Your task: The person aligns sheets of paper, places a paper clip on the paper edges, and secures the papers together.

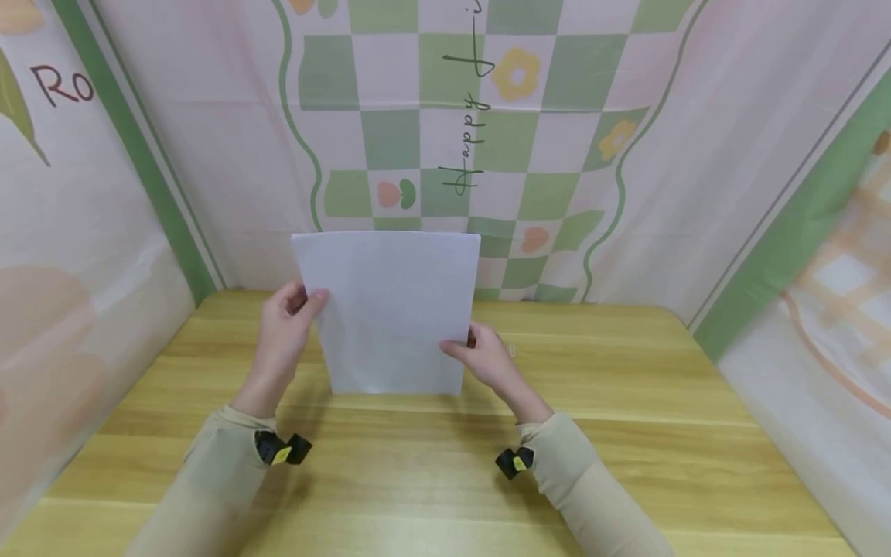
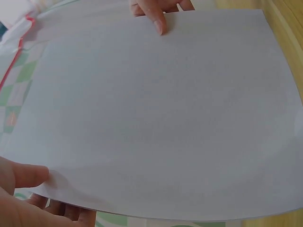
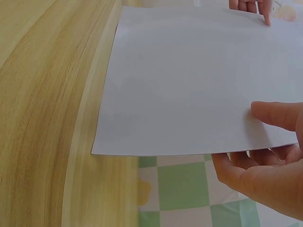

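Note:
Blank white paper [image 1: 393, 309] stands upright, facing me, over the wooden table; I cannot tell whether it is one sheet or more. My left hand [image 1: 287, 321] pinches its left edge near the upper part, thumb in front and fingers behind. On the opposite edge, lower down, my right hand [image 1: 487, 356] pinches it the same way. The left wrist view shows the left thumb [image 2: 31, 175] flat on the paper's face. In the right wrist view the right thumb [image 3: 274, 114] presses the face, with fingertips curled behind. Whether the bottom edge touches the table is unclear.
A small pale object [image 1: 512, 350], too small to identify, lies on the wooden table [image 1: 626, 433] just right of my right hand. Behind the table hangs a curtain [image 1: 390, 139] with green checks, and printed cloth [image 1: 63, 309] hangs at the sides.

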Demonstrator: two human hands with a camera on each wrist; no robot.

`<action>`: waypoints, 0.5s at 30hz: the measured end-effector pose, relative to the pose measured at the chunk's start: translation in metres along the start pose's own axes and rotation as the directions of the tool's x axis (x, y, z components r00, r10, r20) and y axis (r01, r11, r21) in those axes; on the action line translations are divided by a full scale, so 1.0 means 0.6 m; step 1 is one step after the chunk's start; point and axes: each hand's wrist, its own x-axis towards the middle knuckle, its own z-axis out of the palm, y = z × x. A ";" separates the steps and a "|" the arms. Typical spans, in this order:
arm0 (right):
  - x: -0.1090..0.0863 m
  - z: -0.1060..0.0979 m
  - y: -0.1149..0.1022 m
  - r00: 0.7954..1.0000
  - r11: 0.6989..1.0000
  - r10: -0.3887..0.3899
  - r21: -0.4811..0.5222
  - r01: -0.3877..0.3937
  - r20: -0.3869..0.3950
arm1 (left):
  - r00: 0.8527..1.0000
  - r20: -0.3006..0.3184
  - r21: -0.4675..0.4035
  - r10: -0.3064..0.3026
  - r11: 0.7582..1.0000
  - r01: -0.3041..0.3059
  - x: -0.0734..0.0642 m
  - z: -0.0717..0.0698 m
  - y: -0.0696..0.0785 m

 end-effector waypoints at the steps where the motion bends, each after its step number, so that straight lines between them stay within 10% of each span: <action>1: 0.000 0.000 0.000 1.000 1.000 -0.001 0.000 0.001 0.000 | 1.000 -0.001 0.000 0.005 1.000 -0.005 0.000 0.000 0.002; 15: 0.002 0.003 0.004 1.000 1.000 -0.001 0.009 0.001 0.005 | 0.994 -0.092 -0.084 0.065 0.994 -0.072 0.010 0.007 0.025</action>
